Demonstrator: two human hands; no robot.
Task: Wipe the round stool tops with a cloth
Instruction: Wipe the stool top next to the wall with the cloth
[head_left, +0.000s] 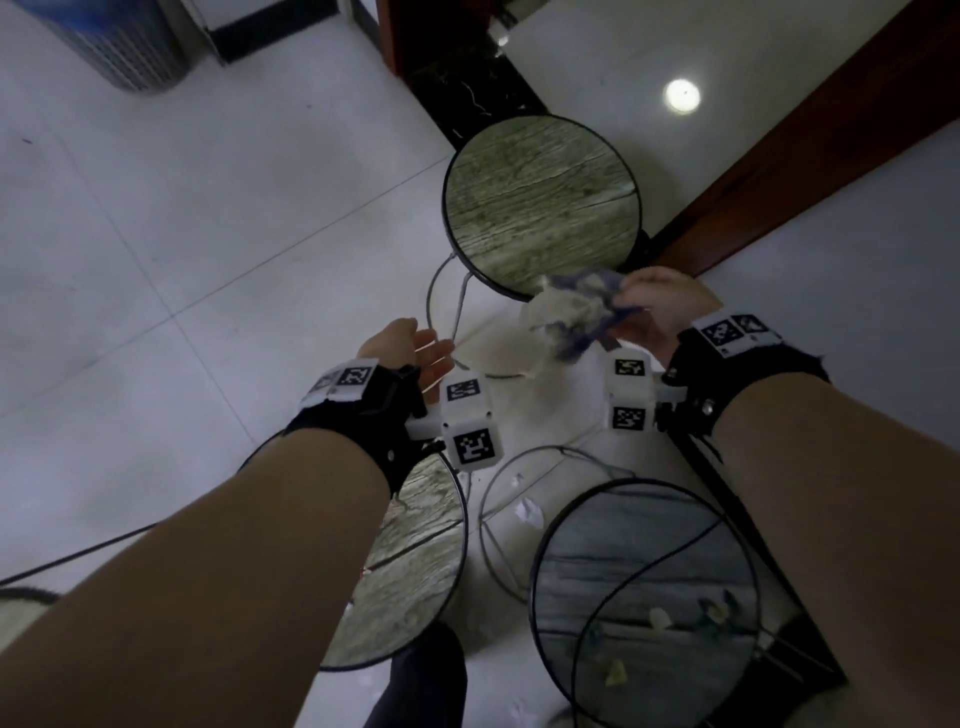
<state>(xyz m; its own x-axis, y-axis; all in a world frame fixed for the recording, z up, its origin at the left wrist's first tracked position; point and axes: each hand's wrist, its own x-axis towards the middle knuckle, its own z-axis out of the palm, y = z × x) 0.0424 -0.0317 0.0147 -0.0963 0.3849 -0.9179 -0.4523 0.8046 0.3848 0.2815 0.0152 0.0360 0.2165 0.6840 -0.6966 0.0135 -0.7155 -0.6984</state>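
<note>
- A crumpled white-and-blue cloth (566, 317) is gripped in the right hand (662, 306), with fingers curled round the bunched fabric; part of it hangs below the hand.
- The left hand (410, 353) is held empty, palm turned inward and fingers relaxed and spread, above the floor (156, 260).
- Three round stool tops are noted: a far stool top (540, 208) ahead, a near-left stool top (410, 571) partly hidden under the left forearm, and a near-right stool top (644, 603) bearing small scraps.
- The cloth is seen at the near edge of the far stool top, which lies straight ahead and slightly left of the right hand.
- The right hand is judged the nearer; a short forward reach would be required to lay the cloth on that surface.
- Whether the cloth touches the rim cannot be determined.
</note>
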